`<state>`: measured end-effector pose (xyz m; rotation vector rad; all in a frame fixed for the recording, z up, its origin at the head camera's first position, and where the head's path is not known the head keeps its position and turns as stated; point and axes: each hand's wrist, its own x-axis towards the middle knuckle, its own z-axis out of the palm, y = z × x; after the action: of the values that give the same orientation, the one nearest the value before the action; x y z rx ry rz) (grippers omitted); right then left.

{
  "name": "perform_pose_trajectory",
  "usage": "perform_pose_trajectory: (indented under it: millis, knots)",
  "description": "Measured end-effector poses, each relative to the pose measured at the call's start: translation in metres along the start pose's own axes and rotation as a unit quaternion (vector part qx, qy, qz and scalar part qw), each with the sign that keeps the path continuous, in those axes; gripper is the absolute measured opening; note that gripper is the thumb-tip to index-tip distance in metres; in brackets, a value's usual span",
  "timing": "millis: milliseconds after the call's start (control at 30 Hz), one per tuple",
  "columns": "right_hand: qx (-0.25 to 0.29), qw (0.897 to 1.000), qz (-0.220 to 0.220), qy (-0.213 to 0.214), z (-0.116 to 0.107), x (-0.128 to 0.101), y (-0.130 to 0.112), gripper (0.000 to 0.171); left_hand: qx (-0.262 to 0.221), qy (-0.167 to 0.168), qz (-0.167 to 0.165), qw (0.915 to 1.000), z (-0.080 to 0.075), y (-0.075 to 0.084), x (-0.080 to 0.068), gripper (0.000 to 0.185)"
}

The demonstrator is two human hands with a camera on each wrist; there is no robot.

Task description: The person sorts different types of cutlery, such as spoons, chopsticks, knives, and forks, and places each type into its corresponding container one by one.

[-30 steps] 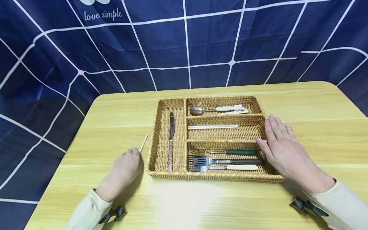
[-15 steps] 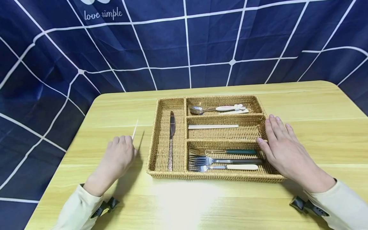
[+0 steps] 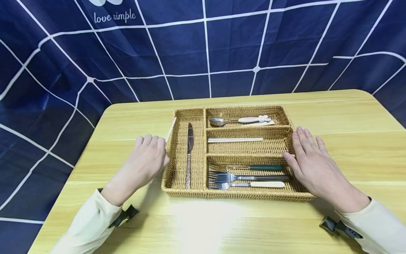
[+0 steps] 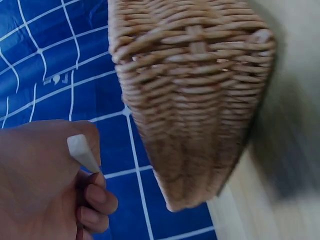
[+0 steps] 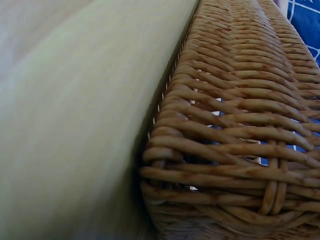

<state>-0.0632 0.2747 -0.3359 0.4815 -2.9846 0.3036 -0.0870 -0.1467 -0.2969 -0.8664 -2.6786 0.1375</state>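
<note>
My left hand [image 3: 146,157] grips a thin pale chopstick [image 3: 171,129] at the left side of the wicker cutlery tray [image 3: 166,165]. One end of the chopstick reaches over the tray's left rim, and its squarish butt [image 4: 81,150] sticks out of the fist in the left wrist view. Fingers straight, my right hand [image 3: 314,165] lies against the tray's right side, with the thumb over the rim. White chopsticks [image 3: 235,140] lie in the middle right compartment, and a table knife [image 3: 189,155] lies lengthwise in the long left one.
In the back compartment are a spoon [image 3: 219,122] and a white-handled piece [image 3: 258,124]. The front one holds forks with green [image 3: 265,167], black [image 3: 272,178] and cream [image 3: 267,184] handles. A dark blue checked cloth [image 3: 177,49] hangs behind the wooden table [image 3: 133,120].
My left hand lifts the chopstick from the table beside the tray, first swinging left, then back right to the tray's left rim. The right hand stays put.
</note>
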Motion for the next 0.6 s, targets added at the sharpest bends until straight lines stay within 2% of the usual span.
perform_pose_trajectory:
  millis: [333,600]
  knots:
    - [0.002,1.0,0.004,-0.002,-0.001,0.001,-0.001,0.065,0.007,-0.068,0.054,0.9962,-0.012,0.019,0.044,0.026]
    - [0.003,1.0,0.006,-0.005,-0.001,0.0,-0.001,0.066,0.044,-0.067,0.104,0.9913,-0.012,0.037,0.08,0.018]
